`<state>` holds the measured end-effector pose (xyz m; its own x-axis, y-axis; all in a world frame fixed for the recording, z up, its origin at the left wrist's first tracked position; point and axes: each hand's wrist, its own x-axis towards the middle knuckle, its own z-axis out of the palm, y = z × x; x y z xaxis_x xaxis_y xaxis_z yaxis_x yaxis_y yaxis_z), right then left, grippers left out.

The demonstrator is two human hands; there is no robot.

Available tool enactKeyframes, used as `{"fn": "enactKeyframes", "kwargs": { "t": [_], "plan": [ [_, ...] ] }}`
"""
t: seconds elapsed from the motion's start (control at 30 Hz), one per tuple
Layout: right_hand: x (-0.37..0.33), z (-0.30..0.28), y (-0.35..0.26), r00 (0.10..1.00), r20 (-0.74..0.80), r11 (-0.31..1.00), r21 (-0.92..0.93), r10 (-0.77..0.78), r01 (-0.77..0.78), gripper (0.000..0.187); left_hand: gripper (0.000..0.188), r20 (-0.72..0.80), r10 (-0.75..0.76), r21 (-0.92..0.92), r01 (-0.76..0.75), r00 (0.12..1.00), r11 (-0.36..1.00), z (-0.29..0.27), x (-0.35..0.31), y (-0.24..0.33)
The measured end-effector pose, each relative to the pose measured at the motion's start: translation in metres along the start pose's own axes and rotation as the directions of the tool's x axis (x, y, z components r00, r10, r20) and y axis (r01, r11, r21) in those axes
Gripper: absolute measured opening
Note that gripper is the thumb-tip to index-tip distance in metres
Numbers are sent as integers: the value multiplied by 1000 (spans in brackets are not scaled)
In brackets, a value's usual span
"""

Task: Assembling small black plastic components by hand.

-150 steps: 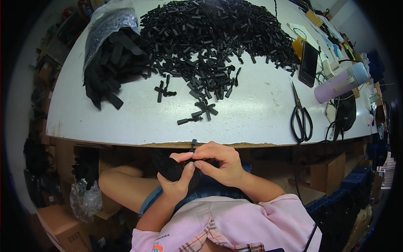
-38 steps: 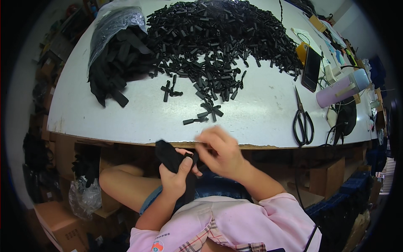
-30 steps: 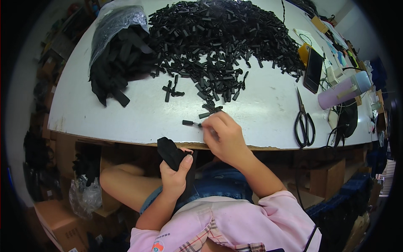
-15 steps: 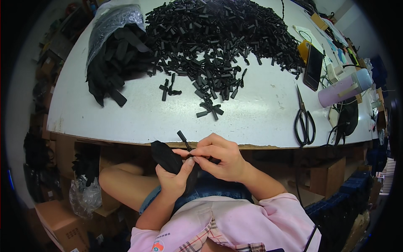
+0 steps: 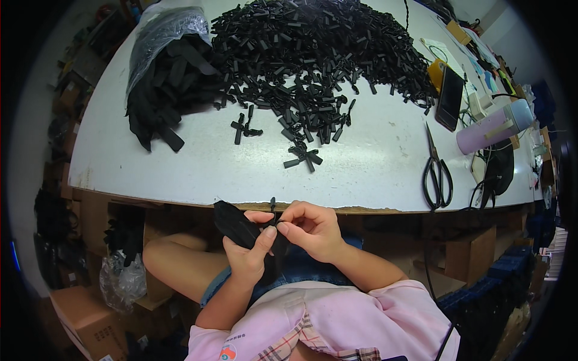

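My left hand is closed round a folded black fabric strip, held above my lap just off the table's front edge. The strip's loose part hangs below that hand. A small black zipper pull sticks up between the two hands. Beside it, thumb and forefinger of my right hand pinch together at the strip's end. The fingers cover the spot where pull and strip meet, so I cannot see whether they are joined.
A big heap of black zipper pulls covers the far table. Left of it, a clear plastic bag spills black strips. Scissors, a phone and a lilac bottle lie at the right.
The zipper pull has swung from leaning left to nearly upright and sits lower. My right hand has shifted slightly, its fingers now bunched closer at the strip.
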<state>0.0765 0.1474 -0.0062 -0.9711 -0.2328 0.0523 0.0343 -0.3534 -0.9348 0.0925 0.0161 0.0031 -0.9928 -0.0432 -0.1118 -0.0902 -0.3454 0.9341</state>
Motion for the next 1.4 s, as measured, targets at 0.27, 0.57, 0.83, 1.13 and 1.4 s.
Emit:
{"fn": "enactKeyframes", "kwargs": {
  "t": [0.27,0.57,0.83,1.13,1.4],
  "plan": [
    [8,-15,-13,892,210,865,235,401,-444,6,21,73,-113,-51,117,991,992,-2,2,6],
    [7,-16,-11,880,199,833,286,432,-473,8,21,69,-143,-20,145,987,989,-2,2,7],
    [-5,-4,2,989,-42,989,59,139,-136,7,17,68,3,93,-9,998,996,2,1,4],
    [-5,0,8,960,-47,869,-439,-275,228,6,16,-39,-67,101,71,997,992,8,-3,2],
    [-5,-9,-4,986,116,993,3,119,-120,9,18,85,7,127,-18,996,992,3,-2,7]
  ]
}}
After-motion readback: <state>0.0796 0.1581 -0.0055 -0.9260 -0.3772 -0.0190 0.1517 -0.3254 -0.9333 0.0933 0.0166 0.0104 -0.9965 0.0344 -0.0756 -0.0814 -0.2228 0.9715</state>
